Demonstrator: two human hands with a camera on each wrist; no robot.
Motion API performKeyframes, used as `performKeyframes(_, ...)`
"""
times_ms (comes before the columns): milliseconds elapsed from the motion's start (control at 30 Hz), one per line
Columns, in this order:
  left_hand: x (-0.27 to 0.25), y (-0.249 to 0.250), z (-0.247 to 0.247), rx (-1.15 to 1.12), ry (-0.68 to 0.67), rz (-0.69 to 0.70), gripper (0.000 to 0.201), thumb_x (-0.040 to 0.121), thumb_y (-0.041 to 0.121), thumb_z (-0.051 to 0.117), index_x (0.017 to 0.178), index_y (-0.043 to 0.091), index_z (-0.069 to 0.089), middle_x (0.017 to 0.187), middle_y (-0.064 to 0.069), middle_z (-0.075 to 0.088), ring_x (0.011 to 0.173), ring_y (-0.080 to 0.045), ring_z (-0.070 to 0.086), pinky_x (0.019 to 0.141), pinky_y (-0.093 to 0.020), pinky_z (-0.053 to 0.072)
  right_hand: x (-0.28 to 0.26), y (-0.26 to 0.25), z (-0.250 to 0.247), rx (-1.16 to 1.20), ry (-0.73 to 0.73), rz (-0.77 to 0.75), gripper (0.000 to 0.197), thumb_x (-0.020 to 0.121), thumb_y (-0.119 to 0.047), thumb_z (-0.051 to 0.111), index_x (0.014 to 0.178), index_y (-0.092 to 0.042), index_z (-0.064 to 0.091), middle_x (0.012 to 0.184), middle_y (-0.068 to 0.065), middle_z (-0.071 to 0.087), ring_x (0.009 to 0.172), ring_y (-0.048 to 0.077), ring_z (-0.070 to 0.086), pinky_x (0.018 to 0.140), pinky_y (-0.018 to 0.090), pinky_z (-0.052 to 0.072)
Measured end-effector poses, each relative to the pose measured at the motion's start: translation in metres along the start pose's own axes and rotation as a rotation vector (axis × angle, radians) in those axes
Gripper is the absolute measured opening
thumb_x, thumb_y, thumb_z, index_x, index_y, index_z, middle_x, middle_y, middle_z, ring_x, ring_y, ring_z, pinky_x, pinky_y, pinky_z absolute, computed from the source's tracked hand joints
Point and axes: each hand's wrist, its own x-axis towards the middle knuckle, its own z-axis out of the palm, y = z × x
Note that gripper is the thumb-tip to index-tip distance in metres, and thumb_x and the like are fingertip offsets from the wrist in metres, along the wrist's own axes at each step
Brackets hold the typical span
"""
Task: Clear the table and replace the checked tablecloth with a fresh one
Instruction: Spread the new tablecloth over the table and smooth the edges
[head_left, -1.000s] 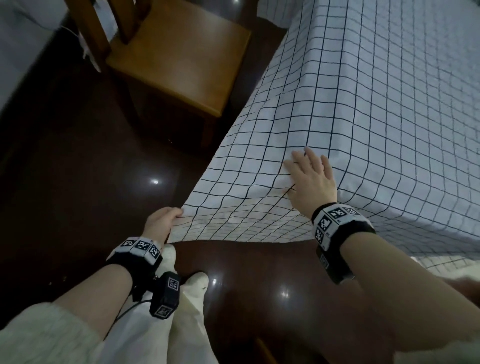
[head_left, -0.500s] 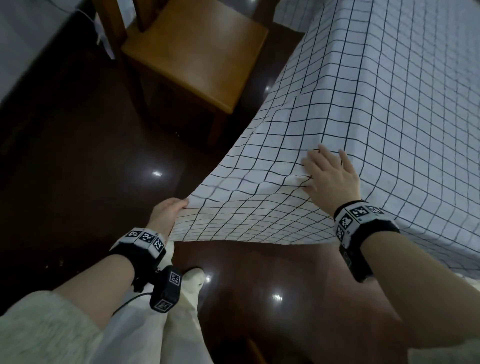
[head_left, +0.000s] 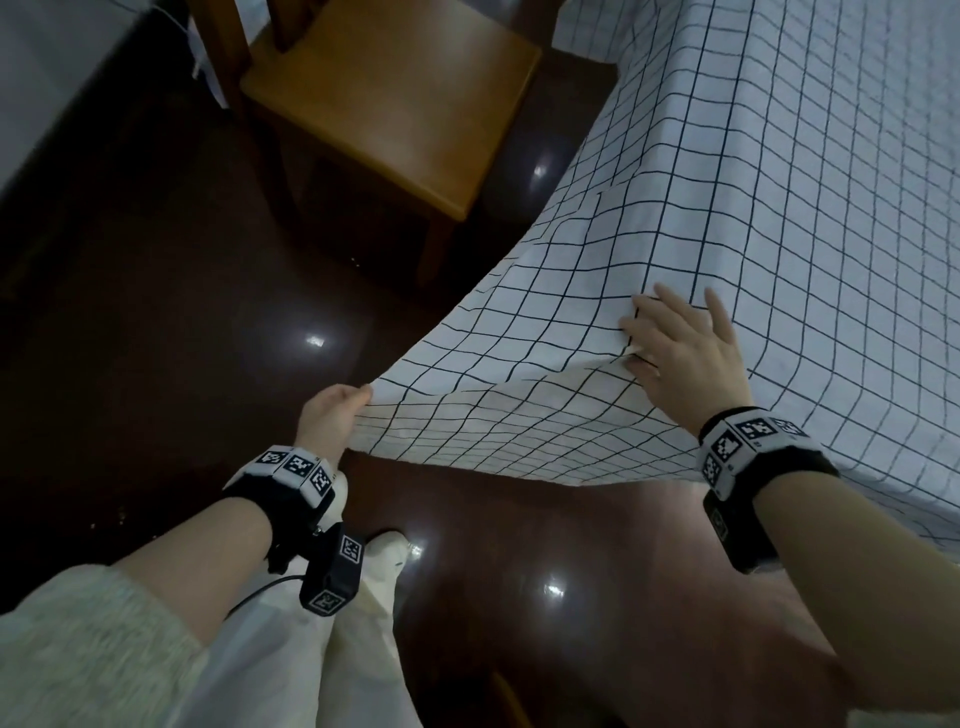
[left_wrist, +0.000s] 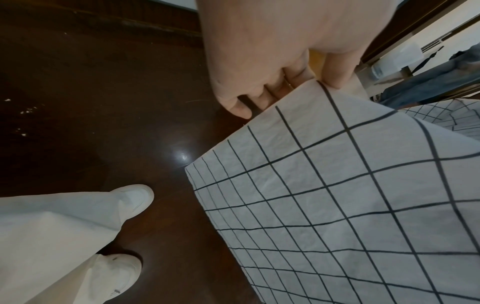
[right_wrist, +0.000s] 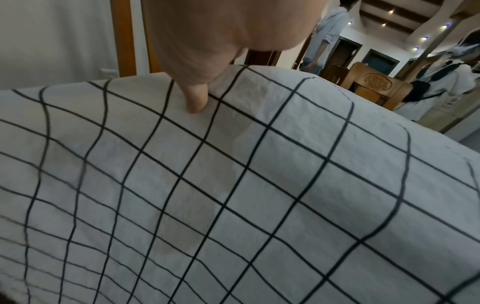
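Observation:
The white tablecloth with a black check (head_left: 779, 234) covers the table at the right and hangs over its near corner. My left hand (head_left: 358, 399) pinches the cloth's free corner and holds it up over the floor; in the left wrist view the fingers (left_wrist: 335, 76) curl round the hem of the cloth (left_wrist: 337, 205). My right hand (head_left: 670, 338) lies on the cloth at the table's corner. Its fingers spread over the top while the thumb (right_wrist: 197, 100) presses into a raised fold of the cloth (right_wrist: 259, 185). A taut ridge of cloth runs between both hands.
A wooden chair (head_left: 395, 104) stands close to the table's left side. The dark glossy floor (head_left: 156, 312) lies below, with my pale trousers and white shoes (head_left: 384, 551) near the cloth's hem. Far off, a standing person (right_wrist: 324, 41) and a carved chair back (right_wrist: 374, 82) show.
Both hands have risen and drawn the cloth's corner up and away from the table. A fold has gathered under my right thumb.

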Motion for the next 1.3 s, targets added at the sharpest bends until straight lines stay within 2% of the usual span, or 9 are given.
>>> performKeyframes(200, -0.002, -0.001, 0.000, 0.041, -0.002, -0.006, 0.027, 0.073, 0.040, 0.062, 0.069, 0.013, 0.064, 0.081, -0.011, 0.067, 0.089, -0.031, 0.062, 0.093, -0.052, 0.044, -0.002, 0.004, 0.001, 0.039, 0.055, 0.023, 0.022, 0.079, -0.015, 0.076, 0.100, -0.020, 0.074, 0.125, 0.001, 0.063, 0.128, 0.024, 0.051, 0.116, 0.054, 0.008)
performKeyframes(367, 0.000, -0.001, 0.001, 0.039, -0.001, 0.003, 0.022, 0.077, 0.035, 0.064, 0.067, 0.015, 0.064, 0.075, -0.004, 0.065, 0.083, -0.025, 0.060, 0.092, -0.050, 0.045, 0.004, -0.002, 0.004, 0.062, 0.113, -0.016, 0.005, 0.080, -0.013, 0.074, 0.081, -0.018, 0.075, 0.112, 0.000, 0.068, 0.118, 0.026, 0.058, 0.112, 0.054, 0.013)
performKeyframes(467, 0.002, -0.002, 0.001, 0.029, -0.008, 0.014, 0.020, 0.088, 0.022, 0.061, 0.070, 0.014, 0.063, 0.075, -0.002, 0.064, 0.082, -0.023, 0.059, 0.083, -0.041, 0.047, 0.006, -0.006, 0.003, 0.063, 0.117, -0.037, 0.016, 0.087, -0.021, 0.060, 0.079, -0.019, 0.074, 0.104, -0.004, 0.070, 0.114, 0.024, 0.060, 0.113, 0.052, 0.014)
performKeyframes(567, 0.005, -0.005, 0.002, 0.123, 0.043, 0.079, 0.005, 0.089, 0.015, 0.058, 0.089, 0.012, 0.063, 0.088, 0.001, 0.062, 0.092, -0.020, 0.058, 0.076, -0.026, 0.045, 0.006, -0.008, 0.002, 0.073, 0.112, -0.047, 0.015, 0.087, -0.022, 0.061, 0.079, -0.020, 0.074, 0.096, -0.006, 0.072, 0.112, 0.022, 0.062, 0.113, 0.052, 0.016)
performKeyframes(633, 0.011, -0.009, 0.004, 0.234, 0.109, 0.128, 0.022, 0.087, 0.019, 0.061, 0.108, 0.014, 0.059, 0.109, -0.002, 0.060, 0.107, -0.022, 0.057, 0.090, -0.033, 0.046, 0.005, -0.007, 0.002, 0.066, 0.106, -0.049, 0.015, 0.086, -0.023, 0.062, 0.079, -0.019, 0.074, 0.092, -0.006, 0.073, 0.111, 0.021, 0.063, 0.113, 0.050, 0.015)
performKeyframes(767, 0.004, 0.017, 0.029, 0.484, 0.072, 0.341, 0.045, 0.085, 0.037, 0.062, 0.126, 0.021, 0.052, 0.128, 0.003, 0.052, 0.121, -0.017, 0.047, 0.106, -0.041, 0.038, 0.006, -0.005, 0.002, 0.045, 0.092, -0.032, 0.019, 0.089, -0.025, 0.057, 0.080, -0.019, 0.073, 0.090, -0.004, 0.073, 0.111, 0.019, 0.063, 0.116, 0.047, 0.012)
performKeyframes(1033, -0.025, 0.078, 0.140, 0.924, -0.387, 0.892, 0.075, 0.084, 0.055, 0.060, 0.145, 0.024, 0.031, 0.145, 0.005, 0.041, 0.134, -0.016, 0.035, 0.109, -0.038, 0.030, 0.006, -0.006, 0.002, 0.002, 0.068, -0.021, 0.028, 0.092, -0.029, 0.048, 0.079, -0.020, 0.071, 0.084, -0.005, 0.071, 0.107, 0.018, 0.063, 0.117, 0.048, 0.009)
performKeyframes(1167, -0.025, 0.080, 0.176, 0.987, -0.333, 0.993, 0.066, 0.086, 0.056, 0.055, 0.141, 0.022, 0.041, 0.127, 0.005, 0.058, 0.121, -0.016, 0.050, 0.099, -0.038, 0.039, 0.008, -0.005, 0.003, -0.034, 0.072, -0.026, 0.027, 0.090, -0.029, 0.050, 0.075, -0.019, 0.070, 0.079, -0.006, 0.071, 0.105, 0.017, 0.064, 0.116, 0.052, 0.013)
performKeyframes(1300, -0.024, 0.080, 0.187, 0.998, -0.172, 1.074, 0.018, 0.088, 0.031, 0.054, 0.088, 0.020, 0.069, 0.071, 0.001, 0.063, 0.076, -0.021, 0.061, 0.064, -0.029, 0.035, 0.009, -0.003, 0.004, -0.043, 0.086, -0.045, 0.022, 0.088, -0.028, 0.055, 0.075, -0.020, 0.071, 0.077, -0.006, 0.070, 0.103, 0.017, 0.065, 0.114, 0.055, 0.017)
